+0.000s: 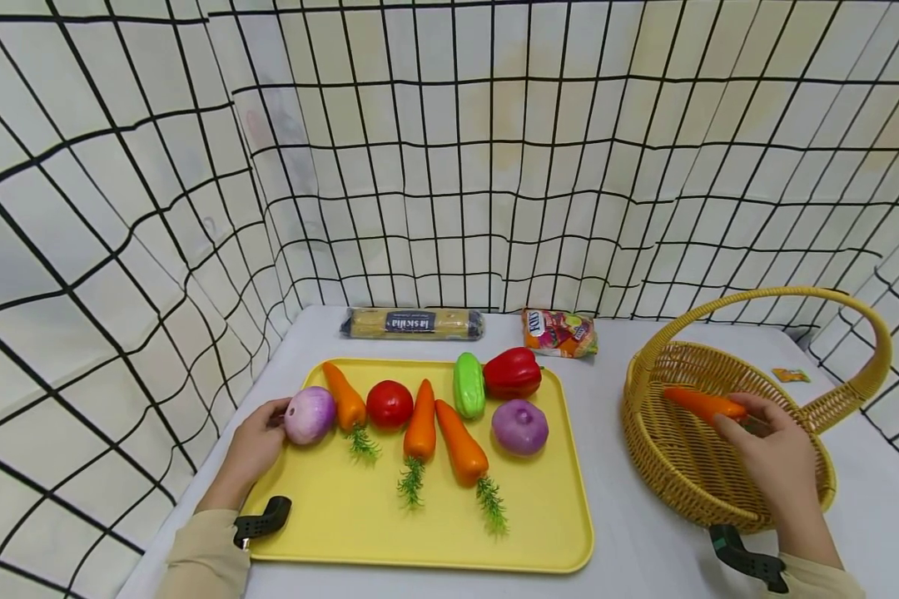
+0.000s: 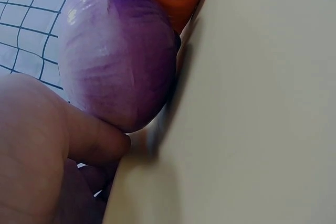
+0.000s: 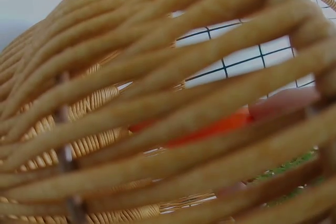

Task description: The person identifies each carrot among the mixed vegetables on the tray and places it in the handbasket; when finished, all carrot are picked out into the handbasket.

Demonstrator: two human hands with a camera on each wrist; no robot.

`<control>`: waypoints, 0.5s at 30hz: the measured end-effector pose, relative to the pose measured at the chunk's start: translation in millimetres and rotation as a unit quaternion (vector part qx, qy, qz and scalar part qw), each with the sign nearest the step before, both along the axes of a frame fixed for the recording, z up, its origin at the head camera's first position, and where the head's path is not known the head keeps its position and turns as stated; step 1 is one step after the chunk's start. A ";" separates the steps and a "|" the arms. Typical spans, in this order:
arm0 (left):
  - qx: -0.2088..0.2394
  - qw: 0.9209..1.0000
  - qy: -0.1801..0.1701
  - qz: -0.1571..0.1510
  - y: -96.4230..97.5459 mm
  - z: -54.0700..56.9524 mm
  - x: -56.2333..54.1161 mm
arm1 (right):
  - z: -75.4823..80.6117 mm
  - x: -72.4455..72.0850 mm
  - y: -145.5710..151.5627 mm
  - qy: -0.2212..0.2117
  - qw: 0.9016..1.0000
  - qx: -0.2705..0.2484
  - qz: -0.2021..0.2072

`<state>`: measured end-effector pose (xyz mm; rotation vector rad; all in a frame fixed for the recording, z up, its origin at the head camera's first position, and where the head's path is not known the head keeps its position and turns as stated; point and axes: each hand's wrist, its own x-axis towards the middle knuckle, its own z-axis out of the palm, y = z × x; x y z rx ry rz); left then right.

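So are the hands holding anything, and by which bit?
The right hand holds a carrot by its thick, leafy end. The left hand touches a purple onion on its left side, but whether it grips it can't be told.

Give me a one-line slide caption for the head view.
Right hand holds a carrot at the wicker basket; left hand touches a purple onion by the edge of the yellow tray.

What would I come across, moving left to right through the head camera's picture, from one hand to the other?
Left hand → pale purple onion → leftmost carrot → red tomato → middle tray carrot → green cucumber → darker purple vegetable → carrot in the basket → right hand.
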<state>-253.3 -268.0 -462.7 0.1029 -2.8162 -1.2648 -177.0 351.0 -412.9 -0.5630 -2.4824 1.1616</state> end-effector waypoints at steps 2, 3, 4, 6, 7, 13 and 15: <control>0.001 1.000 -0.001 0.000 -0.1 -0.4 -0.1 | -0.4 0.4 0.2 -0.009 1.000 0.008 0.014; 0.000 1.000 -0.001 0.001 -0.2 -0.7 -0.2 | -0.6 0.6 0.2 -0.011 1.000 0.010 0.019; -0.001 1.000 0.000 0.001 -0.1 -0.8 -0.3 | -0.8 0.8 0.1 -0.013 1.000 0.011 0.023; -0.004 1.000 0.001 0.002 -0.3 -1.3 -0.7 | -0.9 0.6 0.2 -0.017 0.999 0.015 0.027; -0.004 1.000 0.002 0.002 -0.2 -1.4 -0.7 | -1.1 0.8 0.0 -0.019 0.999 0.017 0.031; -0.004 1.000 0.008 0.005 1.0 -1.0 0.1 | -0.8 1.2 -0.3 -0.043 0.995 0.043 0.080; -0.004 1.000 0.010 0.006 1.4 -0.6 0.4 | -0.4 1.5 -0.4 -0.051 0.993 0.051 0.099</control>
